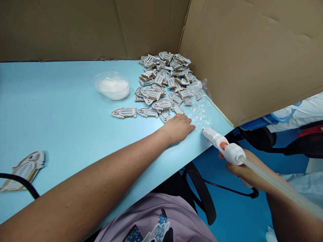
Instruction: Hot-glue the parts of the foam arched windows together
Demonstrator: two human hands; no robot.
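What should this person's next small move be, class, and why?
Perhaps the left hand should ease back slightly: the right hand holds a glue gun whose nozzle points towards the clear plastic film, close to the left hand.

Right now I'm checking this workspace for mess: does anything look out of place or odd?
One arched piece lies alone on the far left, apart from the heap of similar pieces, and crumpled clear plastic lies beside the heap like stray wrapping, close to the glue gun in the right hand.
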